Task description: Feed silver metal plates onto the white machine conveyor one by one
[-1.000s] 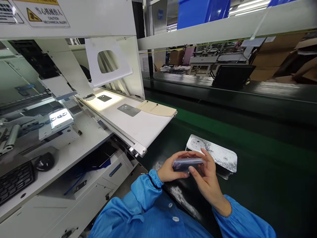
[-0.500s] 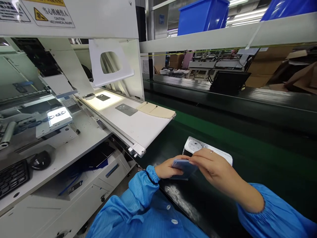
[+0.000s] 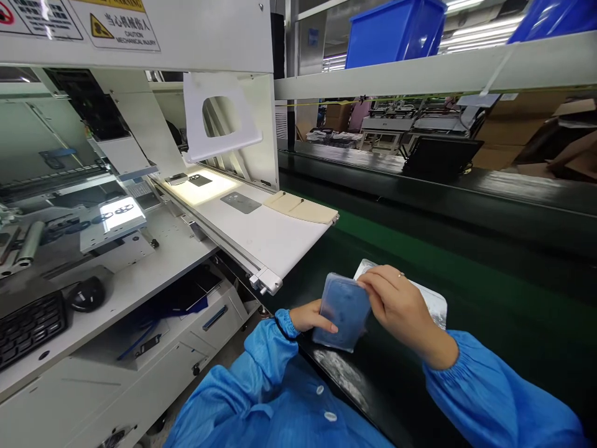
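My left hand point(image 3: 313, 317) grips the left edge of a phone-sized, rounded panel point(image 3: 342, 314) that looks covered in translucent blue film, its thumb lying across the front. At the panel's upper right corner, my right hand point(image 3: 396, 305) pinches with thumb and fingertips. The panel's broad face is tilted up toward me; whether it is one piece or a stack I cannot tell. Behind my right hand, a white and silvery phone-shaped piece point(image 3: 433, 302) lies on the dark green conveyor belt point(image 3: 494, 298), partly covered by that hand.
To the left, a machine's white feed belt point(image 3: 261, 239) carries a dark phone back panel point(image 3: 240, 202) and a beige plate point(image 3: 301, 207). Another dark panel point(image 3: 199, 180) lies on its lit area. A mouse point(image 3: 87, 294) and keyboard point(image 3: 35, 326) rest on the machine's bench.
The blue panel has been tipped up, so its broad face now shows instead of mostly its edge. My right hand has shifted slightly left, still at its corner. The view has turned a little left.
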The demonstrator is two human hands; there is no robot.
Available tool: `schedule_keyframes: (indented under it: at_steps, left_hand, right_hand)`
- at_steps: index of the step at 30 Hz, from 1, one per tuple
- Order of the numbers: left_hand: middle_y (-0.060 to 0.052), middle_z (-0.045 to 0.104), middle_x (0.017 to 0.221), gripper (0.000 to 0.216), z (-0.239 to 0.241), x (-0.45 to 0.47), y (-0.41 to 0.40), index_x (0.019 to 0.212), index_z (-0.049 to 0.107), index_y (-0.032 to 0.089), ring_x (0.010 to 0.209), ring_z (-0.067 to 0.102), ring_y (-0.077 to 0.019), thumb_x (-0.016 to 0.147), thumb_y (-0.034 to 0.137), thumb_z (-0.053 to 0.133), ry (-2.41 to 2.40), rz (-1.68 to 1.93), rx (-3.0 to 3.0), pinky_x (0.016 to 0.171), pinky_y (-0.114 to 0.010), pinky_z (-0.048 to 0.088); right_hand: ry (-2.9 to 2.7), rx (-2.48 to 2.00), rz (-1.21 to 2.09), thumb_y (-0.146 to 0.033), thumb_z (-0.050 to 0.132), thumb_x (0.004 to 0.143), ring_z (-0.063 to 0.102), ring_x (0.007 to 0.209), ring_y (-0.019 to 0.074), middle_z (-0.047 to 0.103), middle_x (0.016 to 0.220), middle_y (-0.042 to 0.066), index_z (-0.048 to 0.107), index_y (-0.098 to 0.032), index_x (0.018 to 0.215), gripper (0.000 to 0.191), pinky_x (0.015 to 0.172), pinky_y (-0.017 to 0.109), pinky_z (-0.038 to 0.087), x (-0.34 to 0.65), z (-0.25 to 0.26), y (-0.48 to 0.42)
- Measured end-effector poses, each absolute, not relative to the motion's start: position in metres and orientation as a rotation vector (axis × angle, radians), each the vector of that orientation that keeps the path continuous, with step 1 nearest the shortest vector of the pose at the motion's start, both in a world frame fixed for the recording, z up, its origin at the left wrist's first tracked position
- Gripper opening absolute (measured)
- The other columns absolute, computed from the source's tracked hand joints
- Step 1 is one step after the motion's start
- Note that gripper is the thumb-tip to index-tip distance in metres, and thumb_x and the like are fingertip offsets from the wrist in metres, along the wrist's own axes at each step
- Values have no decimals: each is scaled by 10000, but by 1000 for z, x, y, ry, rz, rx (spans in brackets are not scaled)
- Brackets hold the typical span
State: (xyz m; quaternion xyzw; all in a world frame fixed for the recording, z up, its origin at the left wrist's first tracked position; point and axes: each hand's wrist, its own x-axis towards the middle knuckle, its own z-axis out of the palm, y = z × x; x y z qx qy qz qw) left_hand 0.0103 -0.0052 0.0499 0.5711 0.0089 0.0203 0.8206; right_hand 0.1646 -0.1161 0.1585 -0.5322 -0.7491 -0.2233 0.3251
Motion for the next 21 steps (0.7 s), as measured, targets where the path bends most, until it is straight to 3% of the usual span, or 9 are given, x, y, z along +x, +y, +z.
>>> schedule_keyframes:
  at_steps: [10, 16, 21]
  left_hand:
    - [-231, 659, 1148, 709, 52, 9, -22, 1213, 586, 93, 1030, 656, -349, 658, 512, 725, -20, 63, 885, 960, -529, 448]
    - [-177, 691, 1093, 602, 52, 8, -11, 1103, 660, 113, 1056, 637, -325, 625, 451, 802, 54, 143, 1186, 1013, -517, 421]
    - [-99, 705, 1014, 657, 39, 9, 2, 1058, 675, 141, 1033, 625, -279, 527, 485, 853, 78, 226, 1413, 1032, -475, 408]
  right_hand:
    - [-1827, -1504, -425, -159, 451, 917, 589, 722, 185, 624, 764, 46, 570, -208, 798, 175, 659, 338, 477, 173, 157, -102]
    - [-1935, -1349, -609, -123, 463, 907, 608, 785, 194, 658, 863, 71, 616, -210, 934, 178, 683, 339, 511, 168, 158, -118]
    - [-2210, -1149, -764, -75, 412, 899, 596, 695, 184, 651, 752, 57, 632, -198, 956, 258, 623, 318, 505, 164, 149, -119]
